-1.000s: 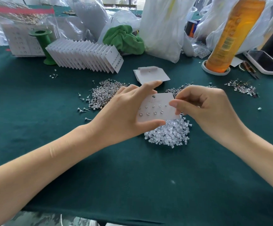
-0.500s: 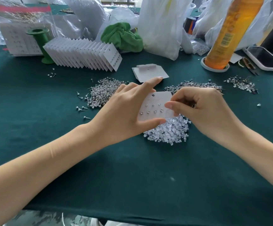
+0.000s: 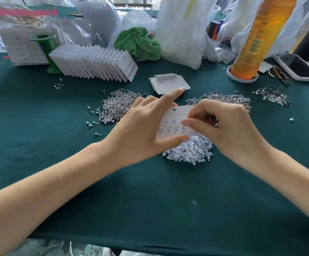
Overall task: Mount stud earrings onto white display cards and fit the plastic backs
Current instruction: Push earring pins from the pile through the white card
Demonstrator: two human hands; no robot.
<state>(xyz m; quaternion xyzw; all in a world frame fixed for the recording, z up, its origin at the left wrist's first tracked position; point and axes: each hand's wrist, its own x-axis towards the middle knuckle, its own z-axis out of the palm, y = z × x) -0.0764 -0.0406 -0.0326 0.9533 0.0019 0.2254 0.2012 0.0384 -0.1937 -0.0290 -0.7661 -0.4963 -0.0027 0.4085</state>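
Two hands meet at center frame over the green desk [image 3: 39,111]: the left hand [image 3: 140,130] pinches a white card [image 3: 170,122] of studs, the right hand [image 3: 222,126] pinches at its edge, above clear backs [image 3: 190,150]; loose studs [image 3: 116,104] lie behind.

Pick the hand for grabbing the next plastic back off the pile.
Right. The right hand sits just above the backs with only fingertips on the card; the left hand is pinching the card.
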